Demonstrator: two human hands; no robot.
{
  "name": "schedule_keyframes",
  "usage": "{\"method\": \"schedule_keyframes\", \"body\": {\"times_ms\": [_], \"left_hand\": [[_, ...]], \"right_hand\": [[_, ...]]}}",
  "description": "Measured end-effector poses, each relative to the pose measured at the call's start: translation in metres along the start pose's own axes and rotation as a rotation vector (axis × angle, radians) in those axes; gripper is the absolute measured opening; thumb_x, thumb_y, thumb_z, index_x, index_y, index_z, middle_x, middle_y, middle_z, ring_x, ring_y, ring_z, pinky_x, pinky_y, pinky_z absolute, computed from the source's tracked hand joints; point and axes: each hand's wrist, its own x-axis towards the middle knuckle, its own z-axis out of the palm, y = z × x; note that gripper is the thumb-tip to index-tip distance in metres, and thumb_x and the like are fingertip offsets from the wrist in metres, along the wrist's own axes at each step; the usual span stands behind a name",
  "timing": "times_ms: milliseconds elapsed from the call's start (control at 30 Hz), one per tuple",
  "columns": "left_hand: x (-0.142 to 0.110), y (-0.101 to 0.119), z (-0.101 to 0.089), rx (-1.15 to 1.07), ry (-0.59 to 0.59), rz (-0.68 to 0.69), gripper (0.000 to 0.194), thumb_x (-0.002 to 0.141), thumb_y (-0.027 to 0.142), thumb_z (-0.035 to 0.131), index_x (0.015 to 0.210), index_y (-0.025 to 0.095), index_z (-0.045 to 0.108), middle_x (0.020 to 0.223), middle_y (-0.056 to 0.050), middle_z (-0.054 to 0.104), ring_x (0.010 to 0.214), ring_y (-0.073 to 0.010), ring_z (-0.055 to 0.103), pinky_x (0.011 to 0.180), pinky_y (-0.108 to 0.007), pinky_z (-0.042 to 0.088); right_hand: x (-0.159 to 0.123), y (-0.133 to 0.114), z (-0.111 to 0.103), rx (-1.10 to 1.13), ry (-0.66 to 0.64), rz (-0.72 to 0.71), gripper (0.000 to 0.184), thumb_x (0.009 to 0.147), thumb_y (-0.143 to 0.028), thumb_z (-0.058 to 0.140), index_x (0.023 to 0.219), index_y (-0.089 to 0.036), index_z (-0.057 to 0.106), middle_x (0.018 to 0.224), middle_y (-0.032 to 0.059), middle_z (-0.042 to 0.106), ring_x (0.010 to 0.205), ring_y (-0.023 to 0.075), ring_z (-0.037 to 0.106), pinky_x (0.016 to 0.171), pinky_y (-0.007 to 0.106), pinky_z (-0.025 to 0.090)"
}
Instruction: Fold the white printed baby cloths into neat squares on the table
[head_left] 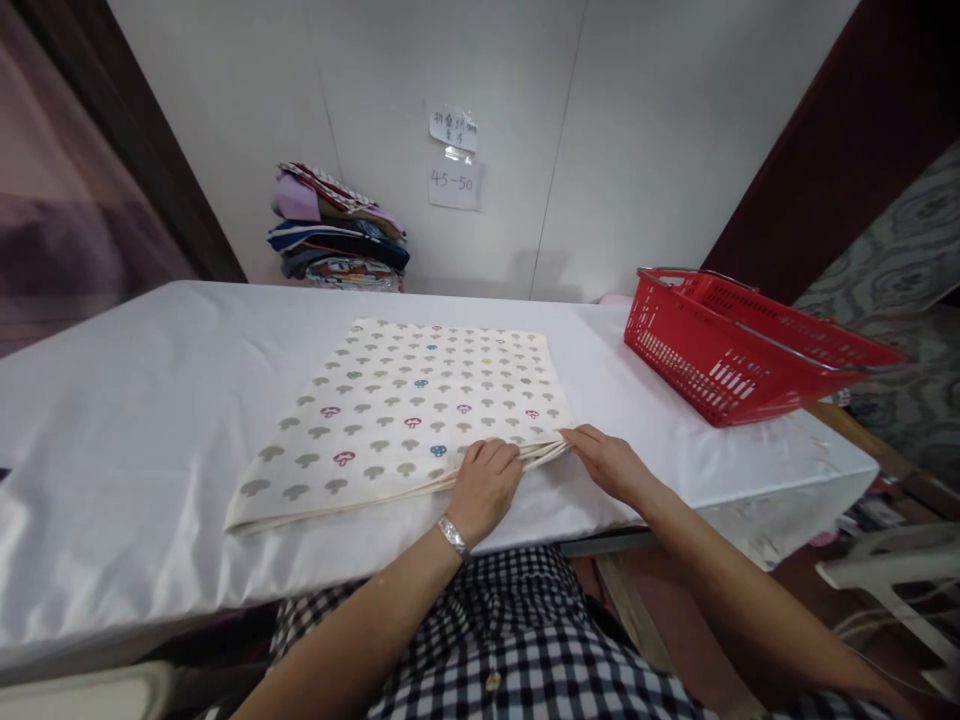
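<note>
A cream cloth (409,405) printed with small mushroom shapes lies folded flat on the white-covered table (135,400). My left hand (484,485), a silver bracelet at its wrist, rests on the cloth's near edge with its fingers curled over the layered hem. My right hand (611,462) pinches the near right corner of the same cloth, fingers closed on the edge. Both hands sit close together at that corner.
A red plastic basket (742,350) with metal handles stands at the table's right end. A stack of folded fabrics (337,235) leans against the white wall at the back, under two paper notes (454,160). White chairs show at the lower right.
</note>
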Motion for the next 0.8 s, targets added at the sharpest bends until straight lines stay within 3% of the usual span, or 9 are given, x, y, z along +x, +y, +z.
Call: {"method": "schedule_keyframes", "body": {"times_ms": [267, 400, 500, 633, 800], "left_hand": [[0.001, 0.004, -0.004, -0.004, -0.033, -0.041, 0.013, 0.086, 0.019, 0.046, 0.076, 0.019, 0.055, 0.083, -0.003, 0.060, 0.086, -0.0188, 0.048, 0.079, -0.037, 0.035], [0.005, 0.002, -0.008, -0.045, -0.024, -0.145, 0.010, 0.084, 0.022, 0.050, 0.075, 0.019, 0.054, 0.077, -0.004, 0.059, 0.086, -0.0206, 0.049, 0.080, -0.039, 0.035], [0.008, 0.001, -0.010, -0.076, -0.008, -0.206, 0.004, 0.081, 0.020, 0.053, 0.085, 0.020, 0.055, 0.080, -0.004, 0.060, 0.090, -0.0214, 0.050, 0.086, -0.042, 0.033], [0.010, 0.002, -0.009, -0.086, 0.009, -0.231, 0.022, 0.080, 0.019, 0.054, 0.101, 0.019, 0.053, 0.084, -0.005, 0.061, 0.096, -0.0226, 0.050, 0.095, -0.045, 0.029], [0.010, 0.005, -0.010, -0.042, -0.023, -0.235, 0.018, 0.078, 0.021, 0.055, 0.096, 0.019, 0.056, 0.081, -0.005, 0.061, 0.094, -0.0231, 0.050, 0.099, -0.049, 0.025]], "right_hand": [[-0.002, 0.000, 0.001, 0.036, 0.002, -0.014, 0.039, 0.087, -0.014, 0.036, 0.123, -0.024, 0.046, 0.114, 0.0059, 0.057, 0.098, 0.0164, 0.057, 0.079, 0.028, 0.047], [-0.004, -0.001, 0.002, 0.018, -0.009, -0.024, 0.038, 0.086, -0.013, 0.036, 0.121, -0.023, 0.046, 0.115, 0.0058, 0.056, 0.097, 0.0171, 0.057, 0.078, 0.029, 0.047], [-0.006, -0.001, 0.002, 0.010, -0.017, -0.023, 0.037, 0.086, -0.012, 0.035, 0.120, -0.022, 0.047, 0.115, 0.0060, 0.056, 0.097, 0.0175, 0.057, 0.077, 0.030, 0.047], [-0.007, -0.002, 0.001, 0.003, -0.026, -0.019, 0.036, 0.086, -0.012, 0.035, 0.118, -0.023, 0.048, 0.113, 0.0057, 0.056, 0.096, 0.0168, 0.057, 0.076, 0.029, 0.047], [-0.008, -0.001, 0.001, -0.031, -0.054, -0.007, 0.038, 0.085, -0.011, 0.036, 0.118, -0.023, 0.048, 0.114, 0.0057, 0.056, 0.095, 0.0164, 0.056, 0.075, 0.027, 0.046]]}}
